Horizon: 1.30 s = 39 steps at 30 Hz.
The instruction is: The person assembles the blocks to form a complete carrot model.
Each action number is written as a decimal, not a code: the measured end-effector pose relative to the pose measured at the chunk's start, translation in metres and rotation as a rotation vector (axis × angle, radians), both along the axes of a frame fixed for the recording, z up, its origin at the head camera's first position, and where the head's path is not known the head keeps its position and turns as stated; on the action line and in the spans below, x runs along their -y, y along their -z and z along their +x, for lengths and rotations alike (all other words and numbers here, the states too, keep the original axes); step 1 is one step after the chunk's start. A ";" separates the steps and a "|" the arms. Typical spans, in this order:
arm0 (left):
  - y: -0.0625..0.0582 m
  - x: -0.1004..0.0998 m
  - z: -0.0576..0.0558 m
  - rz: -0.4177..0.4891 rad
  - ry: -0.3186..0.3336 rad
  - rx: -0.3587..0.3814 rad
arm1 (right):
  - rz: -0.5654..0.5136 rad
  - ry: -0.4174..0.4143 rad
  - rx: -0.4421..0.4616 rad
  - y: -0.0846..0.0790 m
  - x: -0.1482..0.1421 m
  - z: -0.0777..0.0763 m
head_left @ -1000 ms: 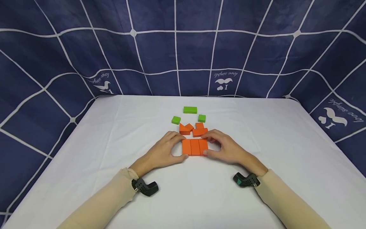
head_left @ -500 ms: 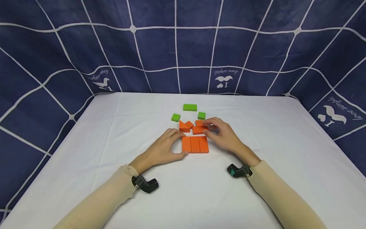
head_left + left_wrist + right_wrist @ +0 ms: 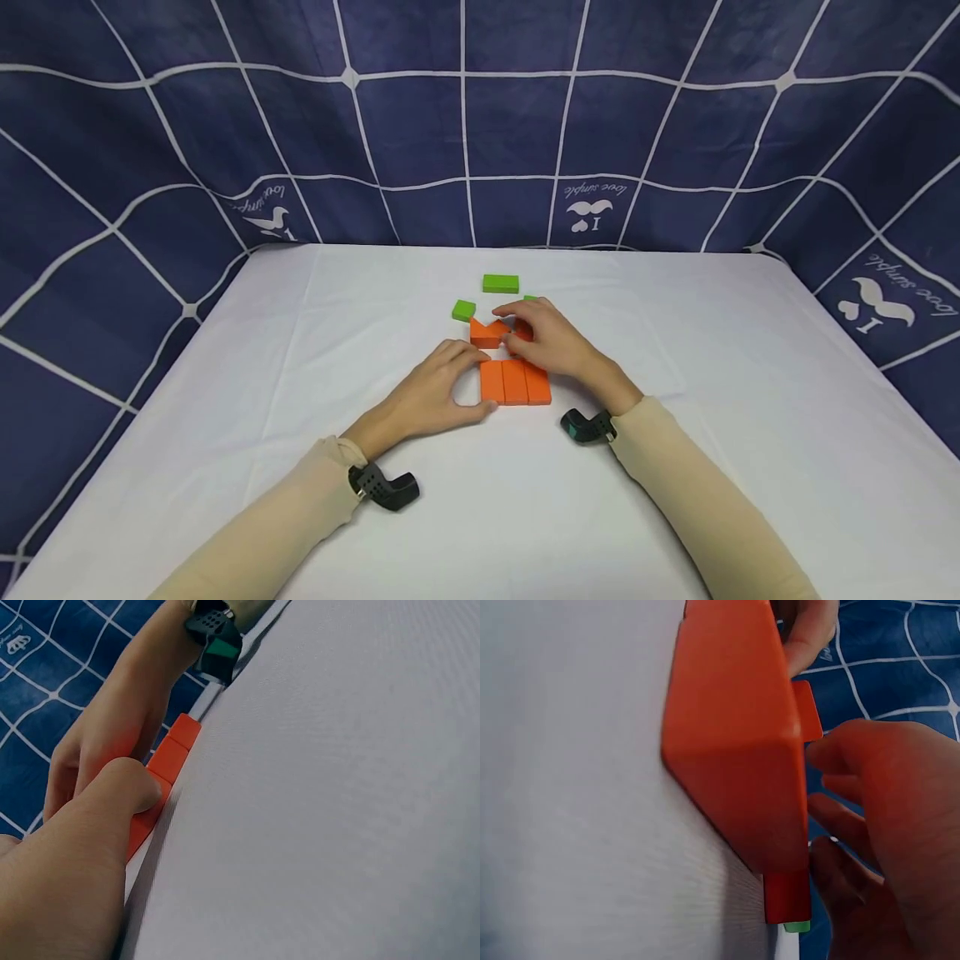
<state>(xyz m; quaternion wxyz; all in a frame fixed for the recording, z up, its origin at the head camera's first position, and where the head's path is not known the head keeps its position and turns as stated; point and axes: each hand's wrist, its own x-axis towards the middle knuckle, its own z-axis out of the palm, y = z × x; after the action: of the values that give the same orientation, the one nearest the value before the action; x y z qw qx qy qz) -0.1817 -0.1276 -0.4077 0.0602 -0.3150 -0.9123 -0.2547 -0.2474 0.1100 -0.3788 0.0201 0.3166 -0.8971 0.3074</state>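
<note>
Three orange rectangular blocks [image 3: 515, 383] lie side by side in a flat row on the table. My left hand [image 3: 423, 392] holds the leftmost block by its far and near ends, index finger at the back and thumb in front. In the left wrist view the thumb [image 3: 142, 787] rests on the row's front edge. My right hand [image 3: 551, 337] is above the pieces behind the row, thumb and index finger spread beside an orange piece with a notched top [image 3: 486, 335]; contact cannot be told. It partly covers another orange block [image 3: 523, 332].
Behind lie a long green block [image 3: 500, 284], a small green block [image 3: 463, 310] and another green block [image 3: 529, 297] mostly hidden by my right hand. White cloth [image 3: 375, 533] covers the table. A dark blue checked curtain [image 3: 405, 133] hangs behind.
My right hand has left the right side of the three-block row and moved back and left over the smaller orange pieces. My left hand stays at the row.
</note>
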 end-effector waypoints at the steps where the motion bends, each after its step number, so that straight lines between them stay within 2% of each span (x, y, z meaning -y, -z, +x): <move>1: 0.001 0.000 0.000 0.002 0.002 -0.005 | 0.008 -0.008 0.001 0.000 0.001 0.000; 5: 0.002 -0.001 0.001 0.001 0.013 -0.017 | 0.050 -0.024 0.008 0.000 0.005 0.000; 12: -0.004 0.002 -0.005 0.004 0.026 -0.039 | 0.079 0.016 -0.027 0.001 0.010 -0.004; 20: -0.002 0.004 -0.004 0.005 0.016 -0.006 | 0.046 0.062 -0.042 0.003 0.014 -0.002; 24: 0.000 0.003 -0.003 0.012 0.022 -0.016 | 0.035 0.083 -0.048 0.006 0.013 -0.002; 31: -0.003 0.003 -0.005 0.007 0.024 -0.035 | -0.025 0.106 -0.083 0.006 0.013 -0.003; 39: -0.002 0.003 -0.003 0.002 0.019 -0.004 | -0.093 0.141 -0.075 0.008 0.011 0.000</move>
<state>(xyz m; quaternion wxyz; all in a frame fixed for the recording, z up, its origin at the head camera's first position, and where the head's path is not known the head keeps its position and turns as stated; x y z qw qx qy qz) -0.1846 -0.1310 -0.4059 0.0599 -0.3241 -0.9088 -0.2557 -0.2473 0.0992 -0.3871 0.0899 0.2629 -0.9005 0.3345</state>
